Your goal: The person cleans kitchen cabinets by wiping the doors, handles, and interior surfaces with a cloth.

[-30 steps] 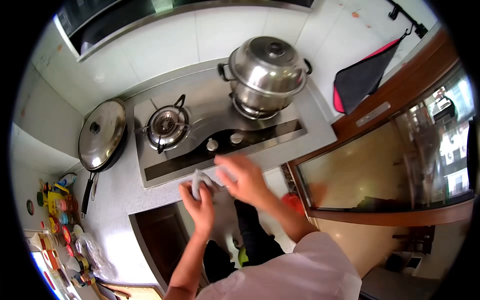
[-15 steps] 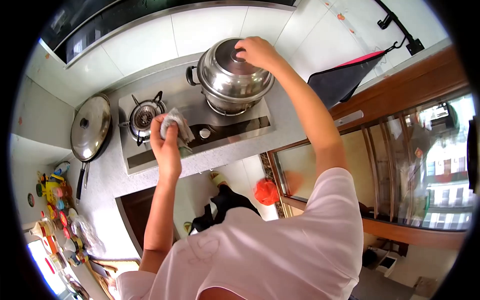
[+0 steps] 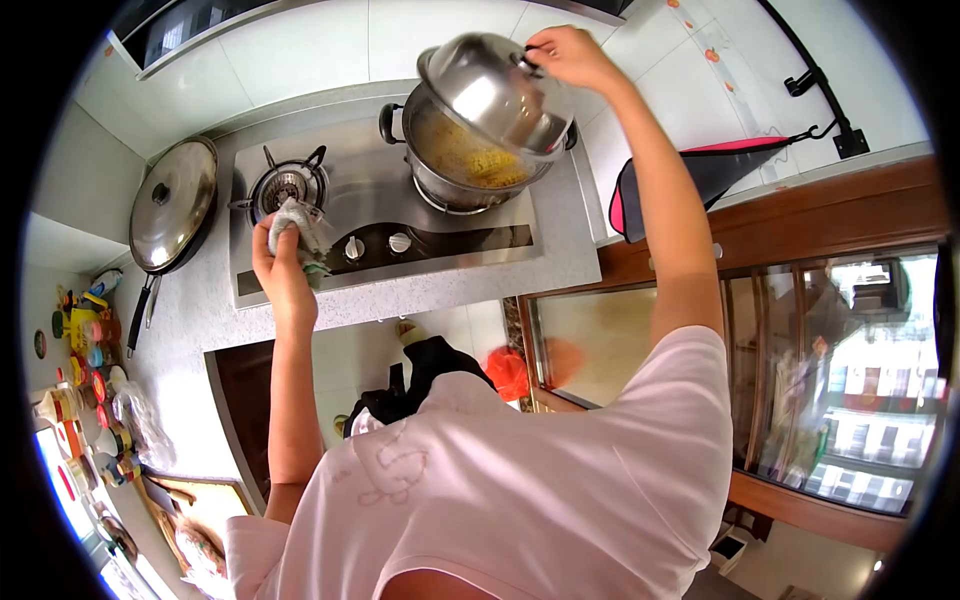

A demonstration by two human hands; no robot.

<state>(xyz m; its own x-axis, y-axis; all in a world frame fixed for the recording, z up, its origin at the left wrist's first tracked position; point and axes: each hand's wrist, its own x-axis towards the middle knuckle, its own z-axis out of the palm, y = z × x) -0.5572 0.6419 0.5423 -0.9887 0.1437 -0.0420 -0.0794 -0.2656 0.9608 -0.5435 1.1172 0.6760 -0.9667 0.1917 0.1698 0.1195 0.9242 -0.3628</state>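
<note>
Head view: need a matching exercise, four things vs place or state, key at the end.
1. Pot lid
2. Cloth
3. Lidded pan
4. Pot

A. on the counter, left of the stove
B. uncovered, yellow food inside
C. tilted, in the right hand
D. in the left hand

Pairs: 1-C, 2-D, 3-A, 4-B

Silver lid (black knob), yellow food, grey cloth, pale pink shirt

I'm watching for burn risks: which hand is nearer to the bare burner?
Left. The left hand, holding a cloth, is by the front of the burner; the right hand is farther off, holding the lid over the pot.
</note>
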